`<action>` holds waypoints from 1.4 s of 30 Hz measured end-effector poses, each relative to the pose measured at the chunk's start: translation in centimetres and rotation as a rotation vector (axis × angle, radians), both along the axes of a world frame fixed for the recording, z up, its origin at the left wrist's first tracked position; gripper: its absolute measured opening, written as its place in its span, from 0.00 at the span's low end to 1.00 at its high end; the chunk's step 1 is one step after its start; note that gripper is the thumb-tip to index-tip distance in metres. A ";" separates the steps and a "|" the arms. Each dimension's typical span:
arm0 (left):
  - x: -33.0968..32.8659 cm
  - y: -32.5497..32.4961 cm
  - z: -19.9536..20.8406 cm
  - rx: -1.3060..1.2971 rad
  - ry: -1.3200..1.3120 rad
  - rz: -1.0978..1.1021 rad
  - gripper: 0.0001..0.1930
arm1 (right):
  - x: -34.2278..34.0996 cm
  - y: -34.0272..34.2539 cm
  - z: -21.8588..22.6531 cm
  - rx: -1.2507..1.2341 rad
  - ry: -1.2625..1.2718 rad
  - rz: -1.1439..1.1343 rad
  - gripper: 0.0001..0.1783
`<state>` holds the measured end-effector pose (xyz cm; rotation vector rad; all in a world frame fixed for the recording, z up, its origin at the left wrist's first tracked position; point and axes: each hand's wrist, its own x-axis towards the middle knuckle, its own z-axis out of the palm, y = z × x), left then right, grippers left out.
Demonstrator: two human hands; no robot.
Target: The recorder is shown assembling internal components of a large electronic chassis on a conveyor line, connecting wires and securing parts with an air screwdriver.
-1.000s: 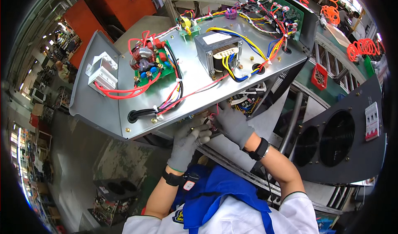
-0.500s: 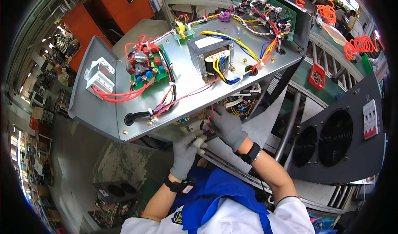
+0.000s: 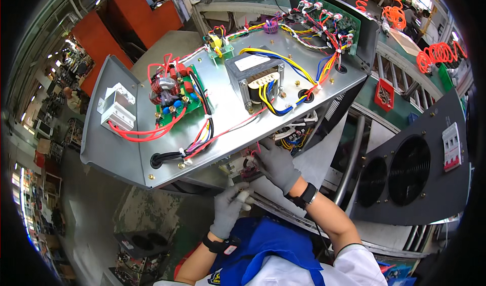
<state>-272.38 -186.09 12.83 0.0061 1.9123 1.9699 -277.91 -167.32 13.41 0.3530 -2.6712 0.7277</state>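
Note:
Both hands wear grey gloves. My right hand reaches under the front edge of the metal chassis, its fingers closed around a thin red wire. Just beside its fingertips is a small part with red wiring, partly covered by the hand. My left hand is held lower and to the left, thumb and fingers curled together; what they hold, if anything, is too small to name. On the chassis stand a transformer with yellow, blue and black leads and a green circuit board with a copper coil.
A dark panel with two round fans leans at the right, with a white breaker on it. A red bin of small parts sits by the roller conveyor. Orange coiled hoses hang at the far right.
My left hand has moved down, away from the chassis edge. My right hand stays by the red wire, slightly lower. The whole view has shifted a little.

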 end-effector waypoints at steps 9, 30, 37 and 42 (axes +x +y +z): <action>-0.2 -0.8 -1.2 -0.212 0.145 -0.276 0.14 | 4.9 0.5 -1.6 -0.190 0.174 -0.153 0.22; -1.2 -9.3 -4.3 -0.111 -0.007 -1.465 0.11 | 25.2 -26.0 -12.5 -0.561 -0.482 -1.068 0.17; -2.2 -16.1 -6.6 -0.164 0.237 -1.268 0.13 | 11.7 -16.5 -1.1 -0.755 -0.156 -0.678 0.25; -3.5 -21.7 -6.8 -0.494 -0.137 -1.214 0.14 | 3.8 -10.7 2.4 -1.113 -0.047 -0.284 0.26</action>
